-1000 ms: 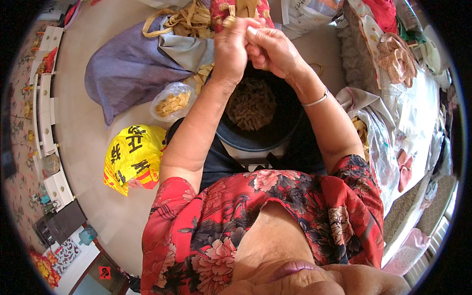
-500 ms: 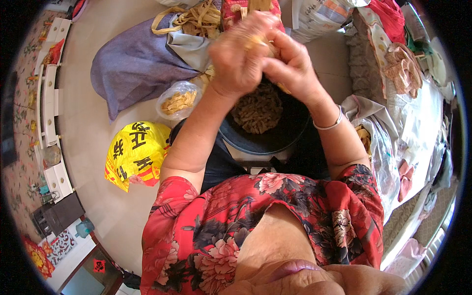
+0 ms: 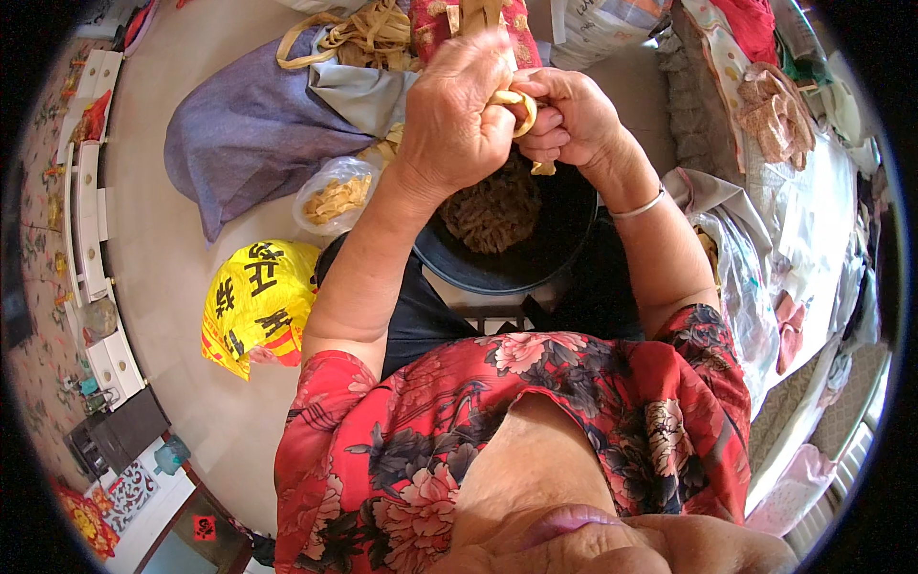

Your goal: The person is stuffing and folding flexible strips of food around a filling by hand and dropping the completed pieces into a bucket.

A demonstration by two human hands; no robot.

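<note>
Step in hand: I am working a pale tan strip (image 3: 514, 99) between both hands, held up over the dark bowl (image 3: 564, 239) on my lap.
Left hand: my left hand (image 3: 459, 110) is closed into a fist round the strip, fingers (image 3: 478, 67) curled tight, thumb side toward the other hand.
Right hand: my right hand (image 3: 569, 115) is closed too, its fingers (image 3: 545, 143) pinching the curved end of the same strip; a thin bangle (image 3: 639, 206) sits on that wrist.
Doing it well: I judge the two grips should stay close together, touching as they are, so the strip bends or tears where I want it and not further along. I would keep the work above the bowl so that any bits drop in and not on my lap or the floor.
Risk: the strip looks thin and dry; a hard twist could snap it unevenly.
The strip: pale yellow-tan, flat, curled into a loop between my hands; most of its length is hidden in my fists, so I cannot tell how long it is.
In the bowl: a brown heap of shredded pieces (image 3: 492, 206), lying toward the far side.
Around: a clear bag of pale pieces (image 3: 335, 196) and a yellow plastic bag (image 3: 253, 297) on the floor (image 3: 163, 268) to my left, a purple-grey cloth sack (image 3: 249, 134) beyond them.
</note>
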